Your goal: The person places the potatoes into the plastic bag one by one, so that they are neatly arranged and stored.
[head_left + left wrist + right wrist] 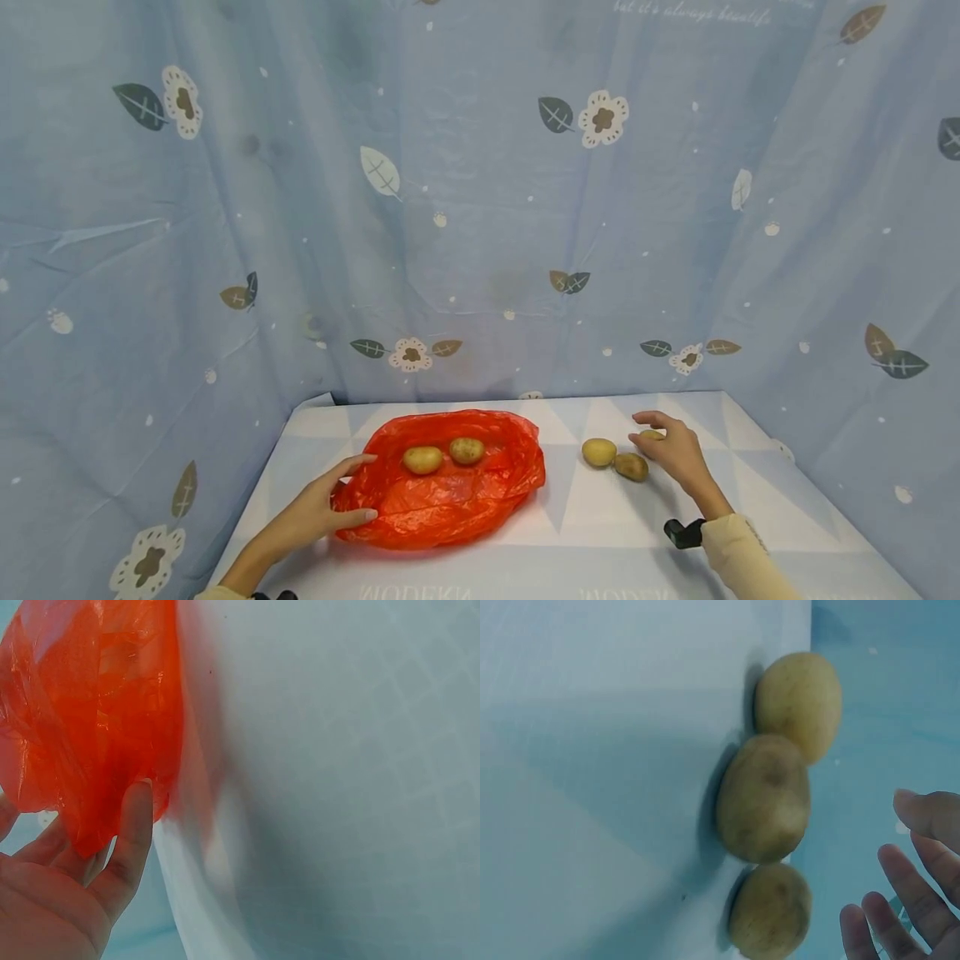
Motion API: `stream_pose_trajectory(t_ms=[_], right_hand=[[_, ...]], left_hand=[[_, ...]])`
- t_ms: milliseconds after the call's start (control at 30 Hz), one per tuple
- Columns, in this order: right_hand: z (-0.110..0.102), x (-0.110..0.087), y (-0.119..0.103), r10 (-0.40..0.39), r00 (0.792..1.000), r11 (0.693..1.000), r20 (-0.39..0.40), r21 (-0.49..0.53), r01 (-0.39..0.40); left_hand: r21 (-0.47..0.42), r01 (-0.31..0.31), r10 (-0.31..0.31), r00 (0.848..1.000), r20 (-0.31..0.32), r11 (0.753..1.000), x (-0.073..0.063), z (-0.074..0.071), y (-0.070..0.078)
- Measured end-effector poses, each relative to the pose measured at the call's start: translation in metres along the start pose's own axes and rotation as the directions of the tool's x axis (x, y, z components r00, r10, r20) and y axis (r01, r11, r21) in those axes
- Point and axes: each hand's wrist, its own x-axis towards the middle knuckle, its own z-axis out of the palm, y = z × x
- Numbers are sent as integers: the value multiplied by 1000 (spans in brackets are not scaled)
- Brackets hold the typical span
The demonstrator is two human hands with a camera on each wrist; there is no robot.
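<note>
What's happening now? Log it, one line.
left hand at crumpled red plastic bag | two oval yellowish potatoes in bag | right hand empty, near three loose potatoes

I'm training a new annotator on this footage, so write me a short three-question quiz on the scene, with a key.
1. How many potatoes lie on the red plastic bag?
2. True or false: the right hand is holding a potato.
3. In the head view, where is the left hand?
A) Above the loose potatoes
B) At the bag's left edge
C) Out of sight

Key:
1. Two.
2. False; in the right wrist view, the right hand is apart from all three loose potatoes.
3. B; the left hand is at the bag's left edge.
</note>
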Motion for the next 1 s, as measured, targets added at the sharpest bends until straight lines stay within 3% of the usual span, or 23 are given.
stream_pose_trajectory(t_ms=[467, 1000], right_hand=[[-6, -5, 38, 19, 1000, 1000, -26, -11, -19], [-6, -1, 57, 135, 990, 991, 42, 4, -136]], left_hand=[[-3, -26, 26, 999, 18, 1000, 0, -1, -5], [-3, -10, 10, 1000, 8, 1000, 0, -1, -4]])
